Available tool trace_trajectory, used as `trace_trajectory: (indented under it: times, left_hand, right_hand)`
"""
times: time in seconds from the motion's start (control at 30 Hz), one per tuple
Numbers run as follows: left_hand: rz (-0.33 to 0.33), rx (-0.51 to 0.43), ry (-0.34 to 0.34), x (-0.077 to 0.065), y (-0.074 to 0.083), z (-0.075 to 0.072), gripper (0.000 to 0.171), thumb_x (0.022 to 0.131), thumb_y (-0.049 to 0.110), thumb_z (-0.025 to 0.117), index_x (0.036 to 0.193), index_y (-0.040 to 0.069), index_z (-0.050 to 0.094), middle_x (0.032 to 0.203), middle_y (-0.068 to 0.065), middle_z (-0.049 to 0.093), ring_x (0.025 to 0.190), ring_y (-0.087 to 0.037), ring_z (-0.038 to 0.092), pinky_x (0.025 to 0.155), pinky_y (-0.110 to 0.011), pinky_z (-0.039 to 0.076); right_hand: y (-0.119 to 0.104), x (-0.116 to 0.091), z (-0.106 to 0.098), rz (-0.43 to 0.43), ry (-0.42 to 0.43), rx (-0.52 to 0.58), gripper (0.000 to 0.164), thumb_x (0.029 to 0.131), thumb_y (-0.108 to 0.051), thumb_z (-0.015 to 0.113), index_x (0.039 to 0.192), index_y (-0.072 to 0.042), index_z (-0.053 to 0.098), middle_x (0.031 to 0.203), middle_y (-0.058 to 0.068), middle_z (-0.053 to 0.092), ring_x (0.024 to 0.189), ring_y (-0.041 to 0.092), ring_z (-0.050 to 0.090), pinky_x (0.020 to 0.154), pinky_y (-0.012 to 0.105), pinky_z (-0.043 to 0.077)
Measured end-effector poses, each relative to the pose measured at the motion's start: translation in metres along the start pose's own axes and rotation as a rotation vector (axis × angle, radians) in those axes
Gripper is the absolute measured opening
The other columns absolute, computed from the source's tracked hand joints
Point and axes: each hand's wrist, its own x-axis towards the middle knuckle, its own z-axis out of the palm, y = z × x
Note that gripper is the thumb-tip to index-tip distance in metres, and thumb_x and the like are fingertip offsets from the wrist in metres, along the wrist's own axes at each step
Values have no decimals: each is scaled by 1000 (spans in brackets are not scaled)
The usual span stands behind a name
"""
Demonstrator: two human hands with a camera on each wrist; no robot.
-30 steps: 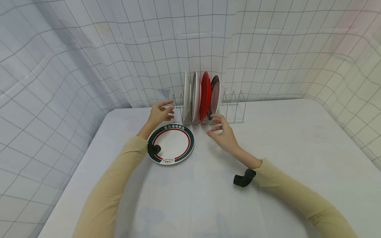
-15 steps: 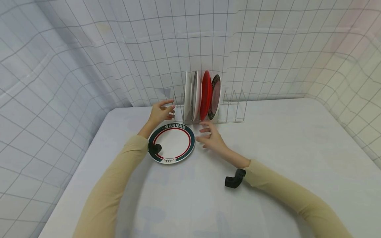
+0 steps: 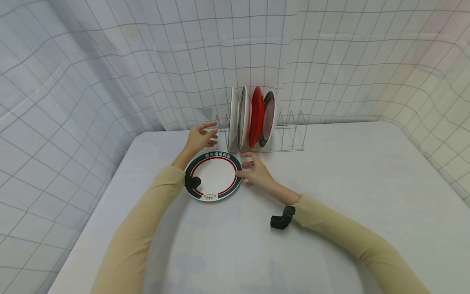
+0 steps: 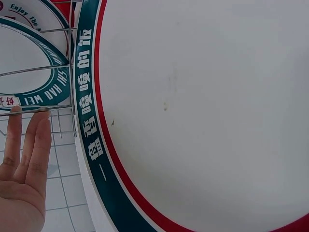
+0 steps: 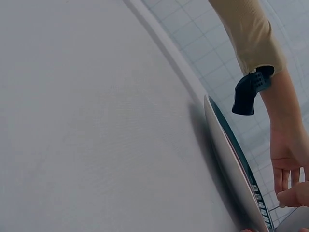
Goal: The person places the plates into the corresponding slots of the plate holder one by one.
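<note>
A white plate (image 3: 214,177) with a dark green rim and red ring lies face up before the wire dish rack (image 3: 290,139). My right hand (image 3: 257,175) is at its right edge, thumb over the rim in the head view and fingers parted; whether it touches the rim I cannot tell. My left hand (image 3: 198,139), fingers loosely bent and holding nothing, is at the rack's left end. In the left wrist view its fingers (image 4: 36,150) point up at the rack's wires. Several plates stand upright in the rack, among them a red plate (image 3: 256,118).
A white-covered table (image 3: 349,175) spreads around the plate and rack. Behind it hangs a white curtain (image 3: 183,49) with a grid pattern. Black curved mounts are worn on both wrists, the right mount (image 3: 282,217) jutting above the table.
My right hand has moved left from in front of the rack's plates to the right rim of the plate on the table. My left hand has stayed at the rack's left end.
</note>
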Motion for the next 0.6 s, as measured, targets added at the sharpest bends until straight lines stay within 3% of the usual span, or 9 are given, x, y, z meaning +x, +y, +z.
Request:
trace_trajectory:
  times: [0.37,0.6]
  left_hand:
    - [-5,22,9,-3,5,2,41,98,13,55,137,0,51,109,-38,63,94,-50,65,82,-50,56]
    - [-3,21,11,-5,5,2,41,98,12,55,137,0,51,109,-37,63,94,-50,65,82,-51,55]
  right_hand:
    - [-4,5,10,54,-41,-92,61,86,-12,72,138,-20,40,130,19,51,83,20,62,56,24,58]
    - [-3,11,10,77,-79,-101,61,85,-1,70,137,-18,43,125,21,52,62,13,57,49,20,53]
